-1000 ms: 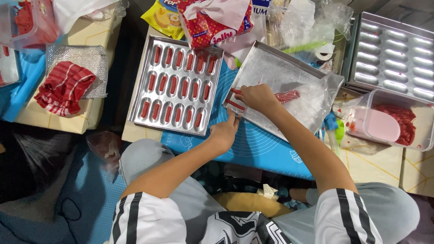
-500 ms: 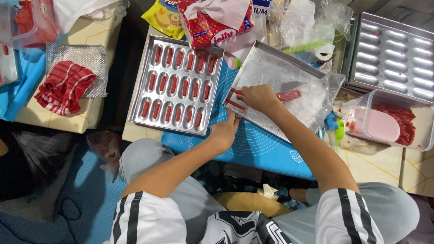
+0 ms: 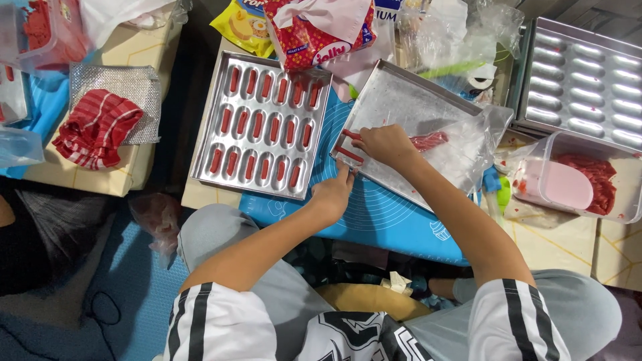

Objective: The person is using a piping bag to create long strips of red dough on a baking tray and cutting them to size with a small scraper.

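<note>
Two hands reach forward: the right hand (image 3: 382, 145) curls down on red sticks (image 3: 350, 146) in the flat tray (image 3: 408, 107); the left hand (image 3: 332, 192), fingers loosely bent and empty, touches its near edge.

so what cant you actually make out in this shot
- Head view: whether the right hand grips a red strip or only presses on it; its fingers cover the contact on the flat metal tray.
- Head view: the left hand fingertips at the tray's edge, too small to tell if they touch it.
- Head view: the empty mould tray, cut off by the right edge.
- Head view: the clear tub contents, partly covered by a pink scraper.
</note>
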